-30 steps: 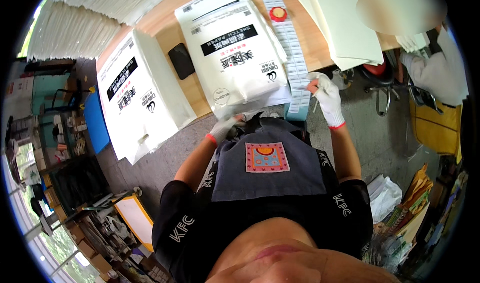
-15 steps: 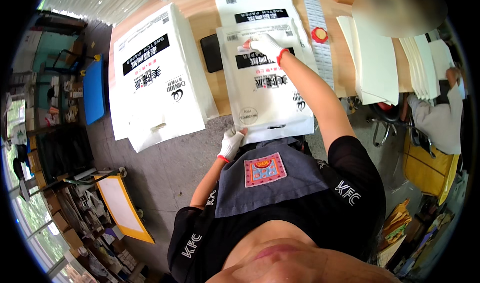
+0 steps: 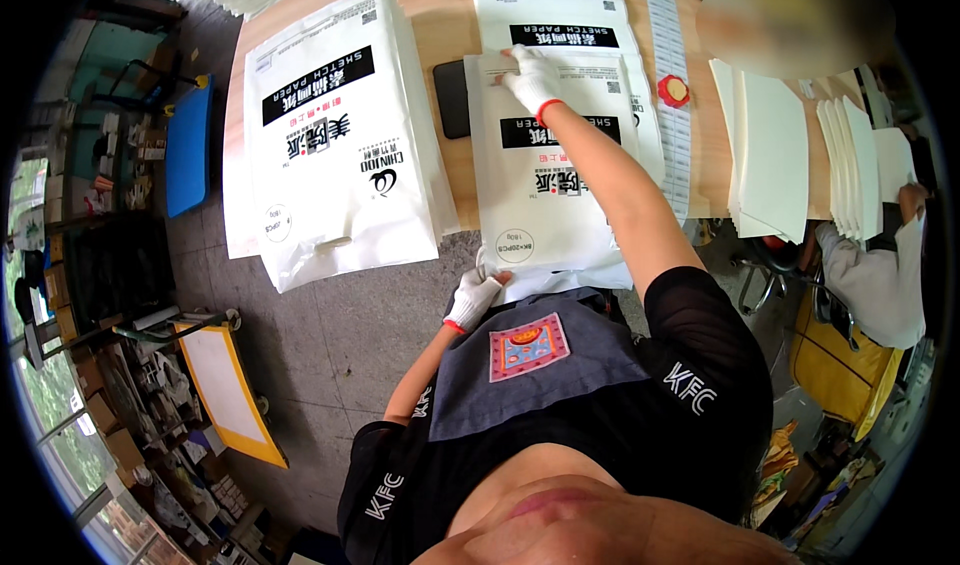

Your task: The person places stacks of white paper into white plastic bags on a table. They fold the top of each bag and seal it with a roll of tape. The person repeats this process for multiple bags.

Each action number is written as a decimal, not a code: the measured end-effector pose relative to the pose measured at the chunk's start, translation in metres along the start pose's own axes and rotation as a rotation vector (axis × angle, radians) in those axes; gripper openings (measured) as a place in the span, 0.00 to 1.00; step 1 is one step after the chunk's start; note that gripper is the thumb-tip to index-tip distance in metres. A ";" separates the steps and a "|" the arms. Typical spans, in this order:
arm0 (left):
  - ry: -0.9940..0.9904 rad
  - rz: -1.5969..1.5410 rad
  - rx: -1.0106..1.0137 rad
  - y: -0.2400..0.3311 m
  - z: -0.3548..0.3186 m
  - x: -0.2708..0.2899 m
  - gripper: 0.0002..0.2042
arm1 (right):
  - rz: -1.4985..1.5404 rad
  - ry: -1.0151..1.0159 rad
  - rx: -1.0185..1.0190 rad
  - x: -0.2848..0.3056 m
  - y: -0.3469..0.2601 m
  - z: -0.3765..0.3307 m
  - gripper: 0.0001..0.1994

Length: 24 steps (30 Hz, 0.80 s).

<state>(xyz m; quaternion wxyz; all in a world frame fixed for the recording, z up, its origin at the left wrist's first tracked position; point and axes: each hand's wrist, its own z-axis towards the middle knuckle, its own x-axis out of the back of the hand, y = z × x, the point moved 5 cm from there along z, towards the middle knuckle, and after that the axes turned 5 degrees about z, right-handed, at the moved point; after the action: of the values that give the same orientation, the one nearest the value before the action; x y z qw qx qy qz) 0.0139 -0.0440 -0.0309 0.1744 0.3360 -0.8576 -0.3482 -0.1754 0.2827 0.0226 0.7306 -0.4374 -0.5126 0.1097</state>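
Observation:
A white paper-pad bag with black printed bands lies on the wooden table in front of me. My gloved right hand presses flat on its far end, fingers spread. At the bag's near edge, my gloved left hand pinches the open mouth over the table's rim. A second white bag lies beneath and beyond it.
A tall stack of the same white bags sits to the left, overhanging the table. A black phone lies between the stacks. A label strip with a red roll runs on the right, beside cream sheet piles. Another person's hand rests far right.
My right hand has reached further across the bag to its far end. My left hand has moved up to grip the bag's near edge.

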 end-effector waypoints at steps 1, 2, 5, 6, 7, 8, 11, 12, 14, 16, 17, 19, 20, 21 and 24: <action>0.019 0.014 -0.043 0.006 -0.001 -0.001 0.12 | 0.324 0.004 0.006 0.003 0.024 -0.001 0.15; 0.043 0.025 -0.087 0.012 -0.002 0.000 0.13 | 0.650 0.006 0.021 0.010 0.040 -0.003 0.16; 0.122 -0.162 -0.348 0.036 -0.016 0.006 0.14 | 0.181 -0.076 0.051 0.081 0.011 -0.077 0.11; 0.091 -0.016 -0.258 0.042 -0.016 0.010 0.14 | -0.033 -0.065 0.065 0.108 0.022 -0.108 0.14; 0.067 0.130 -0.162 0.048 -0.017 0.021 0.15 | -0.313 -0.122 -0.049 0.137 0.009 -0.145 0.19; 0.047 0.280 -0.068 0.057 -0.022 0.028 0.16 | -0.517 -0.236 -0.278 0.149 0.041 -0.176 0.26; 0.037 -0.077 -0.574 0.127 -0.043 0.020 0.16 | -0.471 -0.609 -0.532 0.162 0.064 -0.262 0.26; 0.029 -0.132 -0.618 0.139 -0.046 0.020 0.16 | 0.376 -0.474 -0.440 0.119 0.158 -0.304 0.20; 0.121 -0.096 -0.521 0.144 -0.062 0.030 0.18 | 1.119 -0.424 -0.621 0.105 0.084 -0.304 0.18; 0.312 0.036 -0.759 0.130 -0.062 0.054 0.20 | 1.147 -0.425 -0.603 0.085 0.057 -0.285 0.18; 0.354 -0.041 -0.852 0.121 -0.065 0.070 0.19 | 1.164 -0.407 -0.599 0.077 0.048 -0.273 0.18; 0.457 0.042 -1.116 0.128 -0.088 0.119 0.17 | 0.988 -0.434 -0.380 0.050 0.027 -0.235 0.16; 0.505 -0.022 -1.172 0.142 -0.101 0.139 0.17 | 0.900 -0.461 -0.280 0.039 0.008 -0.208 0.15; 0.561 -0.082 -1.227 0.155 -0.116 0.160 0.17 | 0.811 -0.493 -0.178 0.029 -0.019 -0.183 0.14; 0.636 -0.522 -1.145 0.197 -0.152 0.198 0.17 | 0.834 -0.563 -0.099 0.016 -0.125 -0.137 0.12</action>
<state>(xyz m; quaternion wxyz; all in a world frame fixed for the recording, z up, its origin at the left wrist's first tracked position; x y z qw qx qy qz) -0.1365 -0.1502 0.2286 0.4770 0.4715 -0.3381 -0.6601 -0.0887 0.1456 0.1146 0.4366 -0.5925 -0.4759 0.4814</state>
